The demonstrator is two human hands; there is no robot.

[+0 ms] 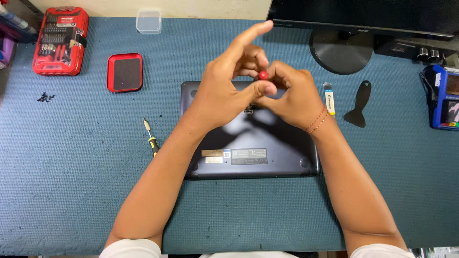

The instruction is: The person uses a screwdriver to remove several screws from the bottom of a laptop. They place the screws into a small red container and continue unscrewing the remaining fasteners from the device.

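At the far left of the blue-matted worktop point(71, 191) sits a red screwdriver bit set point(60, 40), open, with a small heap of dark screws point(45, 97) below it. Next comes a red tray with a black pad point(125, 72), and above it a clear plastic box point(148, 20). A yellow-and-black screwdriver point(151, 138) lies on the mat just left of a dark laptop point(248, 153), which rests bottom side up in the middle.

Above the laptop the two hands meet. The left hand point(224, 88) has its index finger stretched up and its thumb pressed against a small red knob-like piece point(263, 75). The right hand point(291, 95), with thin bracelets at the wrist, pinches the same piece from the other side. Each grip is clamped on the red piece, which is held in the air over the laptop's far edge.

Right of the hands lie a white and blue pry tool point(329, 99) and a black scraper point(359, 105). A monitor stand point(342, 50) sits behind them, and a blue device point(442, 98) is at the far right.
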